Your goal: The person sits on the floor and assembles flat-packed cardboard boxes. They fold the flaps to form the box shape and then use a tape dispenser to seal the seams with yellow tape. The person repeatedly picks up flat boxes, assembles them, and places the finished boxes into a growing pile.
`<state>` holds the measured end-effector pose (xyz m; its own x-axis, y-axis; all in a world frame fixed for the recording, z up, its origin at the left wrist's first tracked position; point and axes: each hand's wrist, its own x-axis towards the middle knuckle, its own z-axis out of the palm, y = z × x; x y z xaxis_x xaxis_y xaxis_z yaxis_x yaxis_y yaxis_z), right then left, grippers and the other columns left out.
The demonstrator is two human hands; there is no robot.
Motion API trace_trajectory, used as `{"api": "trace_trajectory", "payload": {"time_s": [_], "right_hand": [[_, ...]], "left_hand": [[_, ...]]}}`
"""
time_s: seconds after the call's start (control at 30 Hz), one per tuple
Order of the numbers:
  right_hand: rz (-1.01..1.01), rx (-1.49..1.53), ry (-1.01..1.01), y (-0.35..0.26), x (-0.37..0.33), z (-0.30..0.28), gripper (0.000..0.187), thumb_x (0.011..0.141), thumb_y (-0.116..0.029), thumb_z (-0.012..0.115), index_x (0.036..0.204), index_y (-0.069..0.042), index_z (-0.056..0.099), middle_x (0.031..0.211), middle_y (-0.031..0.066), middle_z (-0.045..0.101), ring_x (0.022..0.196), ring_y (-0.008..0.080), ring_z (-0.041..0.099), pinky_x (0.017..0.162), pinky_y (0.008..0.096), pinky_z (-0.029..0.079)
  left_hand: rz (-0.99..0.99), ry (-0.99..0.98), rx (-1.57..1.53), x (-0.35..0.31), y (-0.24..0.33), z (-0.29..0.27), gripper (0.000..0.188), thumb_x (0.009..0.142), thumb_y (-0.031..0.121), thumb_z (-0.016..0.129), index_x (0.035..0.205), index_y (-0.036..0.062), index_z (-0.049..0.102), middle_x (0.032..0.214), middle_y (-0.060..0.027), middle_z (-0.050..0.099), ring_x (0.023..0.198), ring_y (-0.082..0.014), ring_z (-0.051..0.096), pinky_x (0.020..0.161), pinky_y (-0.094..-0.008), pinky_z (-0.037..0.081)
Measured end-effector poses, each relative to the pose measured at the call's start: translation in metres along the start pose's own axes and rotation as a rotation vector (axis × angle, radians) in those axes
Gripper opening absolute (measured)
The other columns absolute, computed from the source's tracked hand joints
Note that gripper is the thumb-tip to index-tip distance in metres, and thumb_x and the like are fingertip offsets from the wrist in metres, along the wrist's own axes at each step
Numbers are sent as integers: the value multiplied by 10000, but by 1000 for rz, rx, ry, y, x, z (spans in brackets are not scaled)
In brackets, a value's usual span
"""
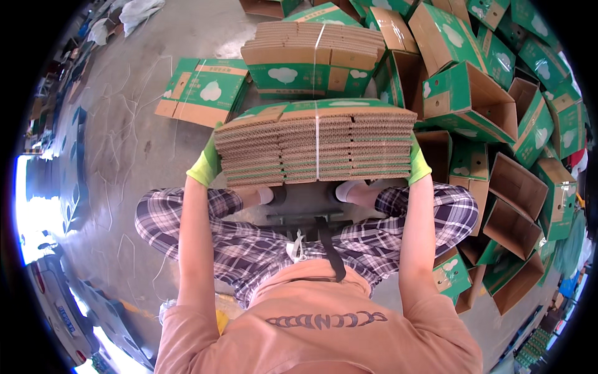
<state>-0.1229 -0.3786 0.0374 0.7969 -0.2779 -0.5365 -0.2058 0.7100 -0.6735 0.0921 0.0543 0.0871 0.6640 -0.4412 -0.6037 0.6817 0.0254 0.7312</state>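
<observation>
A thick bundle of flattened cardboard boxes (255,153), brown at the edges with a green printed top, is in front of my shins. One white strap (317,149) runs around its middle. In a yellow-green glove, my left hand (207,164) presses against the bundle's left end. My right hand (419,162), gloved the same way, grips the right end. The fingers of both hands are mostly hidden by the cardboard. Just beyond stands a second strapped bundle (283,73) of green and brown flattened boxes.
To the left of that bundle, another strapped bundle (210,93) lies on the concrete floor (115,187). Opened green cartons (468,103) are heaped along the right side. Loose pale strap strands (131,103) are scattered at left; white plastic sheeting (140,14) lies far left.
</observation>
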Motion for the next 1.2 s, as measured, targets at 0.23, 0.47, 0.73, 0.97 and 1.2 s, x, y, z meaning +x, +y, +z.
{"api": "trace_trajectory", "payload": {"time_s": [0.23,0.47,0.73,0.97,1.2], "right_hand": [[-7,42,10,9,-11,6,510,948,-454,579,1321,-106,557,1205,61,643,1069,204,623,898,375,537],[-76,8,31,9,2,-23,497,964,-441,552,1312,-86,558,1213,70,638,1055,214,627,894,372,542],[-145,116,36,37,11,-108,559,939,-517,545,1334,-121,548,1292,87,600,1135,277,590,960,409,505],[-141,59,56,18,13,-61,548,937,-511,552,1320,-119,556,1277,88,606,1122,277,593,953,409,506],[-159,35,75,12,8,-41,538,935,-505,558,1307,-117,564,1262,90,611,1108,277,596,946,409,507]], "left_hand": [[48,50,-46,19,-21,-15,701,960,636,408,1354,69,530,1319,-99,579,1176,-233,550,1008,-376,444],[156,46,37,11,-14,-1,697,965,628,406,1353,64,536,1290,-78,591,1141,-196,563,984,-344,447],[843,-138,640,-59,0,40,480,935,155,527,1388,3,476,1281,-91,568,1145,-177,543,1002,-317,414],[984,-1,698,-139,22,100,402,747,-24,590,1132,63,665,1215,-158,632,960,-284,618,775,-347,457],[1389,-123,807,-160,36,125,443,723,91,640,1163,35,646,1251,-191,607,958,-333,609,872,-418,437]]}}
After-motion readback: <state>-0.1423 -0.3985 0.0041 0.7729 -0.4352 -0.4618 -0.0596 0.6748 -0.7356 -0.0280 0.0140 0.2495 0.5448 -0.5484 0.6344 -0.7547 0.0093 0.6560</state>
